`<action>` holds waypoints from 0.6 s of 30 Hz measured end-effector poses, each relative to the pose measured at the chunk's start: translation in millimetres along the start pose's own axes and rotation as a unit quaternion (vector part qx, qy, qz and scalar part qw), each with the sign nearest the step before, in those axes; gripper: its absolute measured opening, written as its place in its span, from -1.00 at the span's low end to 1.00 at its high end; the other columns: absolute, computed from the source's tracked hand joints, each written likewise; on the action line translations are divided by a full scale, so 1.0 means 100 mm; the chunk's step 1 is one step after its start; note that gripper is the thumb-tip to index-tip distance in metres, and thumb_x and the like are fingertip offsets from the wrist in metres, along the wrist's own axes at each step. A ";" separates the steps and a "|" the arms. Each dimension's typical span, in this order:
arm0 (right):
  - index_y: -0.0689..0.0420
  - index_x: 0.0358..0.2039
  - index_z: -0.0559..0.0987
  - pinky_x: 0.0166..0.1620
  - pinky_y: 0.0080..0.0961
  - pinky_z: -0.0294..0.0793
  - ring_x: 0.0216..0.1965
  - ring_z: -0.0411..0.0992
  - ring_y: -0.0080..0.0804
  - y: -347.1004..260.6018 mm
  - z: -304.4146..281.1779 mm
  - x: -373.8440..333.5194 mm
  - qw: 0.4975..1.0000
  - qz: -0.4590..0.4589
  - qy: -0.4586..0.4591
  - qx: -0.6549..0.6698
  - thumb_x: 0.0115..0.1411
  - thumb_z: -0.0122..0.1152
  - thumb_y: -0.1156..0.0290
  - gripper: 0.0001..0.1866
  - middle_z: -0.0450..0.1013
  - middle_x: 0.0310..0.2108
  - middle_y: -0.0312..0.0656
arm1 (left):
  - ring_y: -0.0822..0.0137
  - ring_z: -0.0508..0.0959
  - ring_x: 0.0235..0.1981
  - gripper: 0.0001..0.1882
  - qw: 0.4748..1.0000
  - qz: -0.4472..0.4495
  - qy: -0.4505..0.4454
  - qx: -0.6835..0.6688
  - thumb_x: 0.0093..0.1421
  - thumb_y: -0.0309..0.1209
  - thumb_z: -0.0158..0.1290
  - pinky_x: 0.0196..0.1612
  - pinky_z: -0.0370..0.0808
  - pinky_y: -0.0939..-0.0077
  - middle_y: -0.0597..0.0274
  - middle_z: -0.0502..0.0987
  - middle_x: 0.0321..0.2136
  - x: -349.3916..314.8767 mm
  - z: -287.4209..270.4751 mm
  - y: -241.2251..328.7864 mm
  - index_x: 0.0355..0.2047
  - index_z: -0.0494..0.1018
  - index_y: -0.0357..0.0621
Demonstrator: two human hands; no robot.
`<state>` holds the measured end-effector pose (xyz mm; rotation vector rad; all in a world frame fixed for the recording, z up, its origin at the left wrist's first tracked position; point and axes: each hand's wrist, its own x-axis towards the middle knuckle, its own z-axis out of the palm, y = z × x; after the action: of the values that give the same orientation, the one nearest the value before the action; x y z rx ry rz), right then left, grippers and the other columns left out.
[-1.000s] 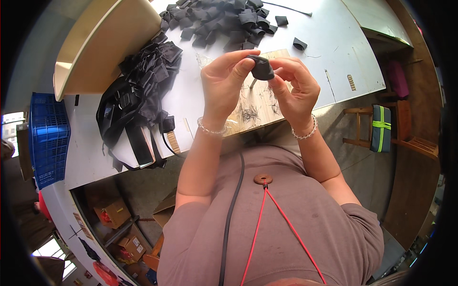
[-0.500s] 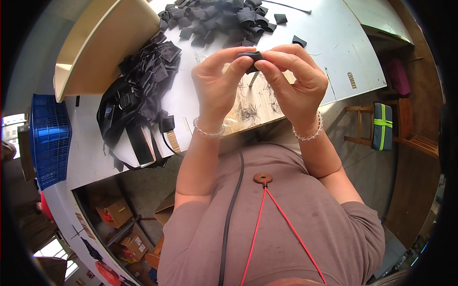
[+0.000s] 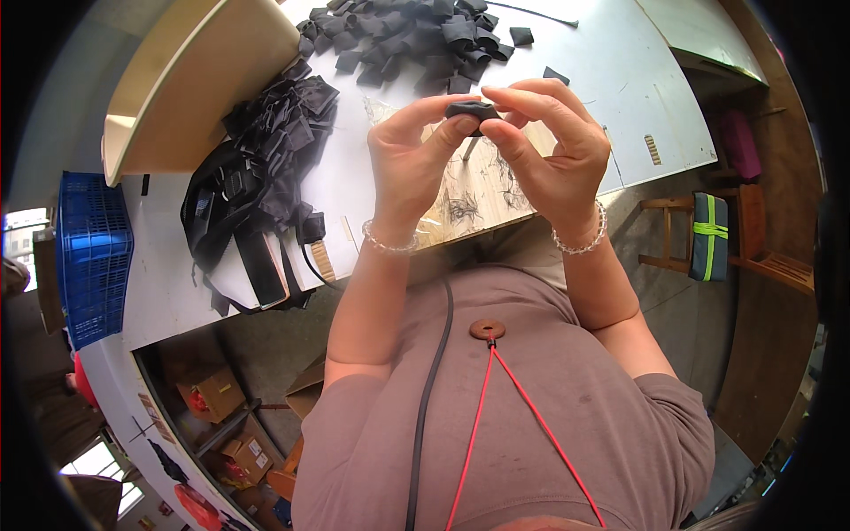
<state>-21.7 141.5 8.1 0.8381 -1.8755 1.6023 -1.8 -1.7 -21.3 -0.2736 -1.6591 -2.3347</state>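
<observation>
Above the near part of the white table, my left hand (image 3: 409, 159) pinches a small folded piece of black fabric (image 3: 472, 110) between thumb and fingers. My right hand (image 3: 560, 146) is at the right end of that piece, its thumb near the lower edge and its forefinger raised a little above; thumb and forefinger stand apart. Below the hands, a thin upright metal pin (image 3: 467, 150) rises from a pale wooden board (image 3: 456, 190) strewn with dark threads. The piece's underside and my left fingertips behind it are partly hidden.
Many black fabric pieces (image 3: 407, 40) lie heaped at the far side of the table (image 3: 620, 80). Another black pile with straps (image 3: 257, 168) sits at left, beside a beige panel (image 3: 204, 88). A blue plastic basket (image 3: 93, 257) stands far left, a wooden stool (image 3: 668, 232) at right.
The fabric piece has shifted slightly right and down with my left hand. My right thumb and forefinger have spread apart at its end.
</observation>
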 end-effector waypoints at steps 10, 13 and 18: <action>0.26 -0.41 0.61 -0.48 -0.71 0.41 -0.51 0.42 -0.55 0.08 0.02 -0.08 0.998 -0.039 0.047 -0.004 -0.06 0.33 0.62 -0.85 0.48 -0.49 -0.19 | 0.46 0.52 -0.31 -0.81 0.999 0.013 -0.006 0.032 0.05 -0.56 0.17 -0.22 0.47 0.64 0.20 0.57 -0.35 0.06 0.04 0.06 -0.28 0.54 -0.28; 0.27 -0.41 0.60 -0.49 -0.71 0.39 -0.51 0.42 -0.54 0.08 0.04 -0.11 0.997 -0.049 0.067 -0.004 -0.06 0.33 0.63 -0.85 0.48 -0.49 -0.19 | 0.46 0.51 -0.31 -0.80 0.998 0.036 -0.017 0.048 0.03 -0.55 0.18 -0.23 0.47 0.64 0.21 0.57 -0.35 0.07 0.04 0.07 -0.28 0.54 -0.28; 0.26 -0.41 0.59 -0.49 -0.71 0.38 -0.50 0.42 -0.54 0.05 0.10 -0.11 0.995 -0.049 0.086 -0.013 -0.06 0.33 0.64 -0.85 0.48 -0.49 -0.19 | 0.45 0.50 -0.30 -0.79 0.998 0.051 -0.025 0.032 0.02 -0.54 0.19 -0.23 0.46 0.63 0.20 0.56 -0.35 0.07 0.03 0.08 -0.29 0.54 -0.30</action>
<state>-17.7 133.9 -4.9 0.7453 -1.7058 1.5354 -6.1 -2.3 -11.5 -0.3960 -1.6979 -2.2128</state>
